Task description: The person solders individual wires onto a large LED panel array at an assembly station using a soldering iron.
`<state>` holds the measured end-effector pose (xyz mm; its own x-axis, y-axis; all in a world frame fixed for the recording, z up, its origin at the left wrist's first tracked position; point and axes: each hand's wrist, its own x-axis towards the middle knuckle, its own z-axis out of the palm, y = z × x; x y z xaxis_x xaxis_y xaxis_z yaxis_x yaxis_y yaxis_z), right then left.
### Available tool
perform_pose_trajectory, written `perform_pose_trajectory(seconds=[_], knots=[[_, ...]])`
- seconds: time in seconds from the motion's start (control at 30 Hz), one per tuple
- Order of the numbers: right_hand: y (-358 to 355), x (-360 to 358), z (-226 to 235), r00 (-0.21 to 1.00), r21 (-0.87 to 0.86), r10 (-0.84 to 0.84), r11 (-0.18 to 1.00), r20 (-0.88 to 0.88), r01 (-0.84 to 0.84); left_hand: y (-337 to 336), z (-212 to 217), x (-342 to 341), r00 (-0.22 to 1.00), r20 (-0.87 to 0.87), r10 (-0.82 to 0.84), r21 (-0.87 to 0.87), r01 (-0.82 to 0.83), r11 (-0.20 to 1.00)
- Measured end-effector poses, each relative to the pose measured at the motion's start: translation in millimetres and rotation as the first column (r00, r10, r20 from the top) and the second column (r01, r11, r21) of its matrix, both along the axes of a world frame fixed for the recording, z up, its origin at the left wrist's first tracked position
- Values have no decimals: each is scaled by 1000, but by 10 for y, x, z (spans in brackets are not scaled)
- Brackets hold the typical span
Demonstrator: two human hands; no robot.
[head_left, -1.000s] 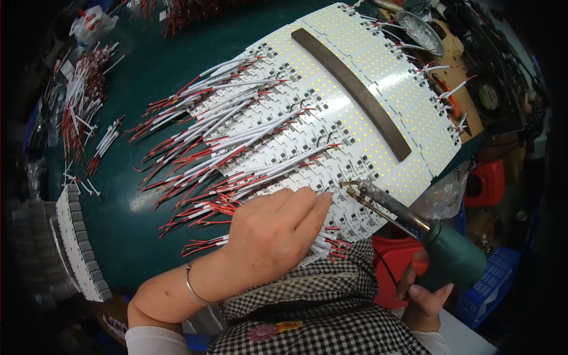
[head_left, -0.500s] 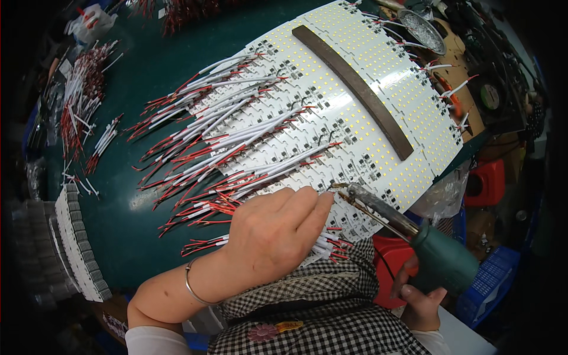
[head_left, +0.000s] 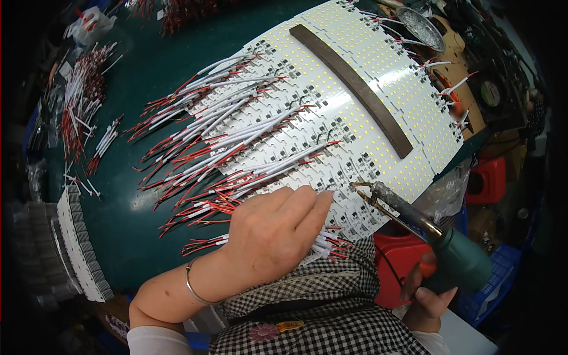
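My right hand [head_left: 431, 299], at the lower right, is closed round the handle of a green soldering gun [head_left: 458, 260]. Its metal barrel points up and left, and the tip is just above the white LED boards [head_left: 355, 216], near their lower edge. My left hand [head_left: 278, 231] is closed in a pinch over the same boards, fingertips a short way left of the tip. What the pinch holds is hidden. White-sheathed wires with red ends [head_left: 334, 244] stick out beneath this hand; whether the palm grips them cannot be seen. More wires [head_left: 236, 139] fan out leftward from the boards.
A dark curved bar [head_left: 355, 92] lies across the boards. Loose wires [head_left: 83, 100] are heaped at the left of the green table [head_left: 130, 231], above a stack of white boards [head_left: 83, 248]. A metal dish [head_left: 423, 29] sits far right; a red stool [head_left: 485, 183] and blue basket [head_left: 488, 281] stand right.
The soldering gun has moved right in my right hand, its tip drawing away from my left fingertips. My left hand has hardly moved.
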<state>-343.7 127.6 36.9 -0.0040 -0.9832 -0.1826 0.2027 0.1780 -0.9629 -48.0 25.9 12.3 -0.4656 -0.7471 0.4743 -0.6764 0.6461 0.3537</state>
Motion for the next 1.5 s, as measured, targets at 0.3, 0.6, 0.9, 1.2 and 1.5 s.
perform_pose_trajectory(seconds=[0.3, 0.6, 0.9, 1.2, 1.5], knots=[[17, 42, -42, 996, -84, -40, 996, -81, 33, 4, -30, -6, 1000, -25, 7, 6, -7, 1000], [83, 3, -38, 993, -32, -76, 997, -88, 73, -67, -60, 14, 982, -189, 18, 194, 19, 981], [159, 32, -43, 981, 55, -99, 992, -168, 110, -97, -102, 9, 977, -198, -74, 84, 92, 992], [162, 140, -45, 974, 64, -82, 993, -211, 98, -32, -73, 11, 994, -83, -71, 38, 74, 997], [68, 161, 58, 992, 78, -72, 994, -107, 81, 6, -63, -7, 997, -47, -56, 30, 58, 998]])
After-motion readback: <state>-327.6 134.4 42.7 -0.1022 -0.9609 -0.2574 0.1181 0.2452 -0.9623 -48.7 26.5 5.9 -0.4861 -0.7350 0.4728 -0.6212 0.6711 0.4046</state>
